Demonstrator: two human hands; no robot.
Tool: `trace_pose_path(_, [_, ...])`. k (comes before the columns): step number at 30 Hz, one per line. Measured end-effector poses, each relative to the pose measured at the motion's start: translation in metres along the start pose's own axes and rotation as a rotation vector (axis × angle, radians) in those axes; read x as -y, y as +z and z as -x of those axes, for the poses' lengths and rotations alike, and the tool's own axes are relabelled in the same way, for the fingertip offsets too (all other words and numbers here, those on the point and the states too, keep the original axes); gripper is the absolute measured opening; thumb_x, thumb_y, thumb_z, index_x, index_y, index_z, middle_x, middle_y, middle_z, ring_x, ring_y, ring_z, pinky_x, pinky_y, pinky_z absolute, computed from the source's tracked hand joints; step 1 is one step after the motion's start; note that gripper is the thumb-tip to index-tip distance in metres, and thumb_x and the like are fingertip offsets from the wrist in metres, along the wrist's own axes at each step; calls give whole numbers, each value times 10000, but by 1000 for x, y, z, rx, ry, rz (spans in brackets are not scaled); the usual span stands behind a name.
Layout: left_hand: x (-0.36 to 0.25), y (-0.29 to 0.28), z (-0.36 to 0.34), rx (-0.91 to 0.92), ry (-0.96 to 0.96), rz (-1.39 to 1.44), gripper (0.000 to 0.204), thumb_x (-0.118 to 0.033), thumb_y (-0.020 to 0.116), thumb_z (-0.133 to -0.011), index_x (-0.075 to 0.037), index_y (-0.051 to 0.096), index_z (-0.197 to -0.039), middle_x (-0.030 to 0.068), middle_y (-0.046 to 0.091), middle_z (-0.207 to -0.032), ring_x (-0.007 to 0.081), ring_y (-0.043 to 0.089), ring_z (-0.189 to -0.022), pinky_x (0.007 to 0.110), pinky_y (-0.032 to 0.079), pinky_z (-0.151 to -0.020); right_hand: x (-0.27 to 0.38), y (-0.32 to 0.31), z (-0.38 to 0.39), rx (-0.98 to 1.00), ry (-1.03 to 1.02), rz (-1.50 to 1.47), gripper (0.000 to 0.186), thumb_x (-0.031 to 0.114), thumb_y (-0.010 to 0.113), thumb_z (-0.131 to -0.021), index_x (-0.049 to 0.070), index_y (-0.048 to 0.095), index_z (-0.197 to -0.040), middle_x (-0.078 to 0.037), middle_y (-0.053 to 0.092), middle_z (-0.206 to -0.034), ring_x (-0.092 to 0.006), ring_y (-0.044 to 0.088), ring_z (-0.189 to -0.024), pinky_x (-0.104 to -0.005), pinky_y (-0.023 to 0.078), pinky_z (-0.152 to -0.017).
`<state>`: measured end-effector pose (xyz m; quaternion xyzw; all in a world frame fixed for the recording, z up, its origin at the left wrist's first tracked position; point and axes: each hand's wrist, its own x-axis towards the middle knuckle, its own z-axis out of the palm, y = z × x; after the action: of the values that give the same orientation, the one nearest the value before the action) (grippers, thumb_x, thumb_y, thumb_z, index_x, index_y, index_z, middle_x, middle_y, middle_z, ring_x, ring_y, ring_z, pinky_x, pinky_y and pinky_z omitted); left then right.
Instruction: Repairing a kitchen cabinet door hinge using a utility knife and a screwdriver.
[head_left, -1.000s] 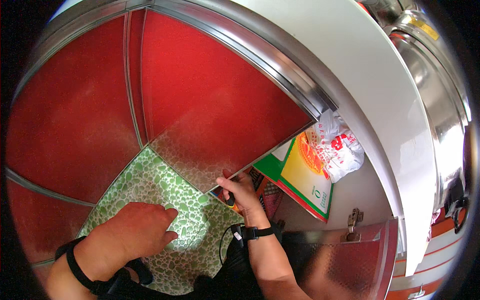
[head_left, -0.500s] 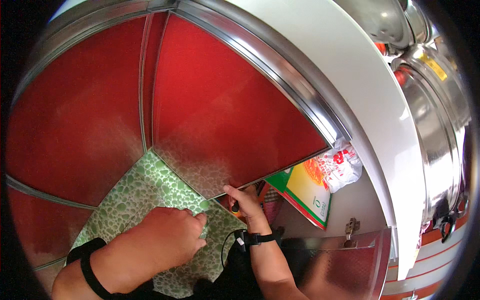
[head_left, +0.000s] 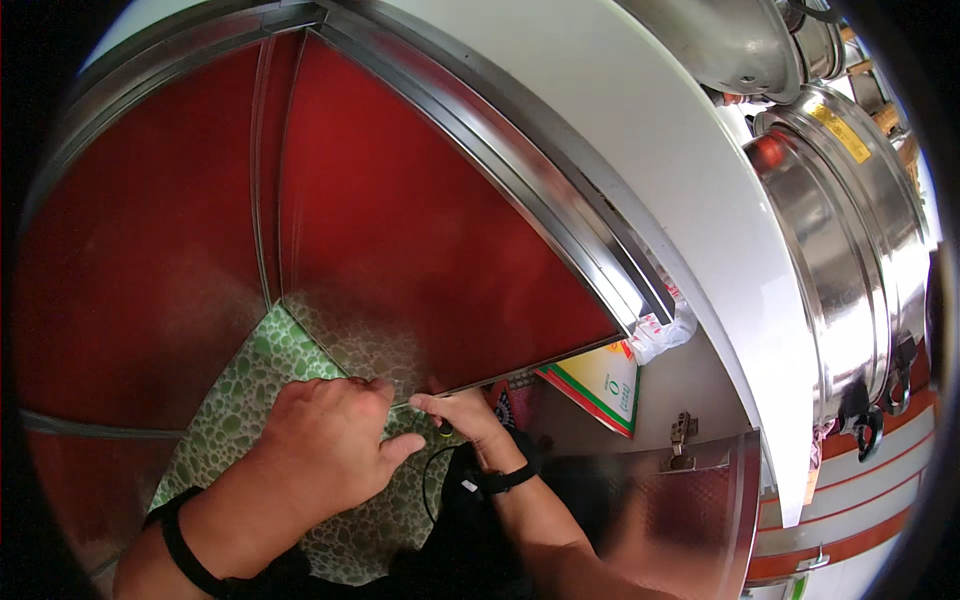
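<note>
Left door (head_left: 140, 250): a glossy red panel is filling the left of the view, a metal rail crossing it low down.
Floor (head_left: 250, 400): a green pebble-patterned sheet is showing below the doors, running under both arms.
Left hand (head_left: 325, 445): it is lying knuckles up over the green sheet, fingers curled together and pressing at the bottom edge of the middle door; a black band is circling its wrist.
Middle door (head_left: 400, 240): a second red panel is hanging open, its lower corner meeting both hands (this is the thing being worked at).
Right hand (head_left: 465, 415): it is pinching at the same bottom edge, fingertips drawn together beside the left hand's; what it is pinching is too small to tell. A black strap is sitting on its wrist.
Cable (head_left: 430, 480): a thin dark wire is looping just below the right hand.
Box (head_left: 600, 385): a flat green, white and red carton is leaning inside the cupboard, partly hidden behind the door edge.
Bag (head_left: 665, 335): a white plastic bag is sitting above the carton.
Counter (head_left: 640, 140): a white slab is overhanging everything.
Pots (head_left: 840, 260): large steel vessels are standing at the right.
</note>
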<state>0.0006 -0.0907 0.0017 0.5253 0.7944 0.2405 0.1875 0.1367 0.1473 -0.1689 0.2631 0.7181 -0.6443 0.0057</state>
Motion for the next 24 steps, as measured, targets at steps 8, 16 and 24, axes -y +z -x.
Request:
trace_pose_path(8, [-15,7,11,62,82,79,429,-396,724,-891,7,627,-1001,198,703,-860,383,711,-844,487,562,-762,2,10,-3,-78,-101,34,290,242,832,-844,48,618,-820,27,543,-681,-100,507,-580,-303,403,-523])
trace_pose_path(16, [-13,34,2,300,202,-26,423,-403,666,-945,-1,639,-1074,197,715,-987,382,701,-978,496,552,-843,-4,15,-6,-189,-132,3,225,138,795,-849,45,612,-758,14,563,-648,-105,507,-519,-283,387,-450])
trace_pose_path(24, [-20,44,-32,597,250,27,411,-378,639,-974,20,725,-1029,242,714,-1067,427,682,-1034,520,538,-901,-7,18,-9,-347,36,-3,219,164,751,-860,39,607,-752,4,543,-611,-118,487,-507,-305,390,-465])
